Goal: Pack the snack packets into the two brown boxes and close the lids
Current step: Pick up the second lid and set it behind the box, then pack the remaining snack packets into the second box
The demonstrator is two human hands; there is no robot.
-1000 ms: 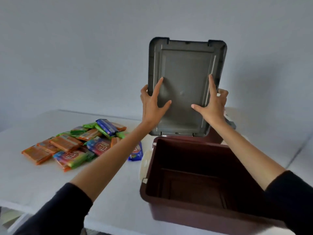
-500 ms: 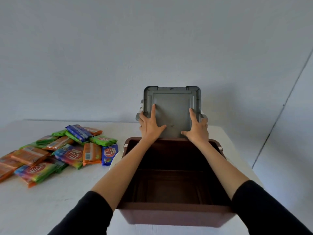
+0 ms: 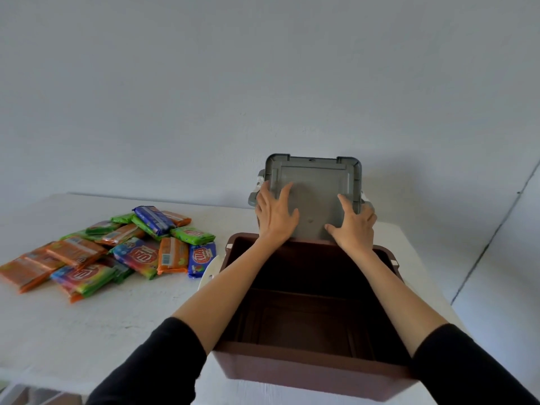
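An open brown box [image 3: 306,372] stands at the front right of the white table [image 3: 87,331]; its inside holds nothing. Behind its far rim a grey lid [image 3: 314,188] is held upright with its underside toward me. My left hand [image 3: 274,217] grips the lid's left edge, thumb on the inner face. My right hand [image 3: 355,229] grips the right edge the same way. A pile of several snack packets [image 3: 117,249], orange, green and blue, lies on the table left of the box.
A white latch handle [image 3: 211,270] sticks out on the box's left side. Grey corners of another lid [image 3: 252,198] show behind the held lid; what is beneath them is hidden. A grey wall stands close behind the table. The table's right edge runs just past the box.
The lid has come down from high above the box to just behind its far rim, both hands still holding it. The view has shifted right and back.
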